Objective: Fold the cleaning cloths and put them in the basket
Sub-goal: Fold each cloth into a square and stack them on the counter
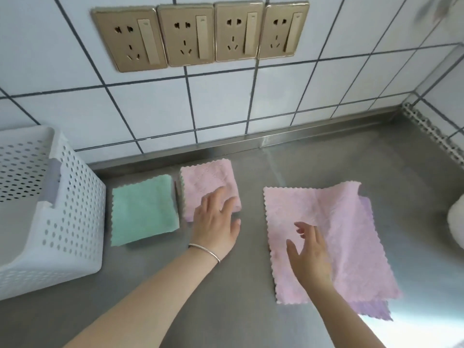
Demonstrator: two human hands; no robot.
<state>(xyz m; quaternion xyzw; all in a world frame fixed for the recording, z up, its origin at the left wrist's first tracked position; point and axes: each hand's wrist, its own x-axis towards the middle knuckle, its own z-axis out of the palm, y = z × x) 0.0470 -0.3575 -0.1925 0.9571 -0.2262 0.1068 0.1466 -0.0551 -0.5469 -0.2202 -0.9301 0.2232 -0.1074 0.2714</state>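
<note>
A folded green cloth (144, 209) lies flat beside the white perforated basket (72, 217) at the left. To its right sits a folded pink cloth (207, 182); my left hand (216, 222) rests flat on its near corner, fingers spread. A large unfolded pink cloth (334, 237) is spread out at the right, on top of a purple cloth (374, 310) that peeks out along its right and lower edges. My right hand (310, 254) hovers over the large pink cloth with fingers apart, holding nothing.
The steel counter (238, 297) meets a white tiled wall with four gold sockets (200, 33). A white rounded object (457, 222) shows at the right edge. The basket looks empty inside.
</note>
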